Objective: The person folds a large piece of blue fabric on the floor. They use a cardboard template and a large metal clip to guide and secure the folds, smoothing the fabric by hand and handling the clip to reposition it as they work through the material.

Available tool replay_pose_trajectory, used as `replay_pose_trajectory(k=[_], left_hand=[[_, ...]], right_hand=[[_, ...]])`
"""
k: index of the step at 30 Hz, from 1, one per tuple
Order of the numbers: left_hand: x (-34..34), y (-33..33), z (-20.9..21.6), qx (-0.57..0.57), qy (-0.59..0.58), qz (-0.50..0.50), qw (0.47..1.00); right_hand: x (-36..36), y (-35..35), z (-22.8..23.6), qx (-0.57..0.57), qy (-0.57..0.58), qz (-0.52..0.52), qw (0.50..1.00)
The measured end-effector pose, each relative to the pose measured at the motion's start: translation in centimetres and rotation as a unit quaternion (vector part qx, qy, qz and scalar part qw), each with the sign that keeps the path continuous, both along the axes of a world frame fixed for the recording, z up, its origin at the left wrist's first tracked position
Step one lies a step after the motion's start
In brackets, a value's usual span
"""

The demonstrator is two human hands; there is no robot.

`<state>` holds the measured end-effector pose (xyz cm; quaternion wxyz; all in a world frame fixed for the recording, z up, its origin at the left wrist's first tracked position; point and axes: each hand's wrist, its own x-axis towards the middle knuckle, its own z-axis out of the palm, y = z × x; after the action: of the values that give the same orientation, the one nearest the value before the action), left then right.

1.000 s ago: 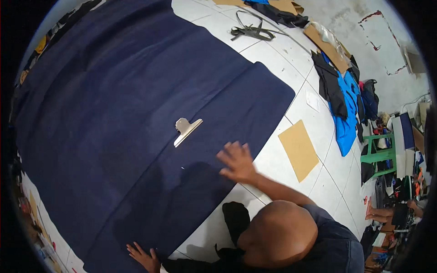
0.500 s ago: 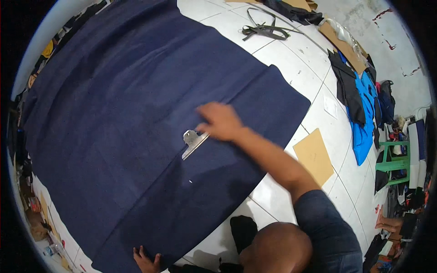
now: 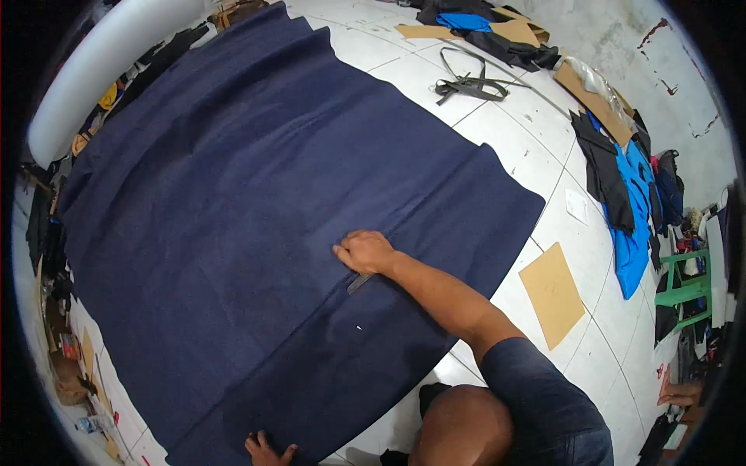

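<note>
A large dark navy cloth (image 3: 210, 202) is spread over the tiled floor, with a long fold line running across its near part. My right hand (image 3: 367, 252) is closed over a metal bulldog clip (image 3: 359, 284) at this fold line. Only one end of the clip's metal edge shows below my palm; the rest is hidden under my hand. At the cloth's near edge, my left hand (image 3: 268, 450) rests on the fabric with its visible fingers spread. A tiny white scrap (image 3: 358, 327) lies on the cloth near the clip.
Right of the cloth lies a tan card sheet (image 3: 552, 295) on white tiles. Beyond it are blue and black fabric pieces (image 3: 631, 225) and a green plastic stool (image 3: 684, 291). A black strap (image 3: 472, 85) lies at the far side. A white roll (image 3: 101, 70) stands at the far left.
My right hand has come down over the bulldog clip, which was mostly uncovered before. The left hand stays on the near edge of the cloth. The whole view has shifted slightly.
</note>
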<state>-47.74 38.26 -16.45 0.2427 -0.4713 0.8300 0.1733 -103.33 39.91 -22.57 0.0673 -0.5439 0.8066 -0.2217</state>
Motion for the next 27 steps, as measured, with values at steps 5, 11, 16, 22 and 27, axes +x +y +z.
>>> replay_pose_trajectory(k=[5, 11, 16, 22, 27], left_hand=[[-1.1, 0.3, 0.3, 0.023, 0.006, 0.05, 0.998], [0.2, 0.7, -1.4, 0.015, 0.083, 0.1, 0.991], [3.6, 2.2, -3.9, -0.083, 0.292, 0.099, 0.948], [14.5, 3.6, -6.5, -0.265, 0.253, 0.261, 0.893], [23.6, 5.5, -8.8, -0.306, 0.109, 0.587, 0.741]], right_hand=[[0.6, 2.5, 6.1, -0.208, -0.244, -0.161, 0.933], [3.2, 19.2, 9.4, 0.046, -0.114, -0.335, 0.934], [7.6, 35.6, 3.8, 0.111, -0.384, -0.553, 0.731], [14.9, 37.8, 1.0, -0.132, -0.562, -0.611, 0.541], [15.2, 38.1, 0.9, -0.046, -0.537, -0.57, 0.62]])
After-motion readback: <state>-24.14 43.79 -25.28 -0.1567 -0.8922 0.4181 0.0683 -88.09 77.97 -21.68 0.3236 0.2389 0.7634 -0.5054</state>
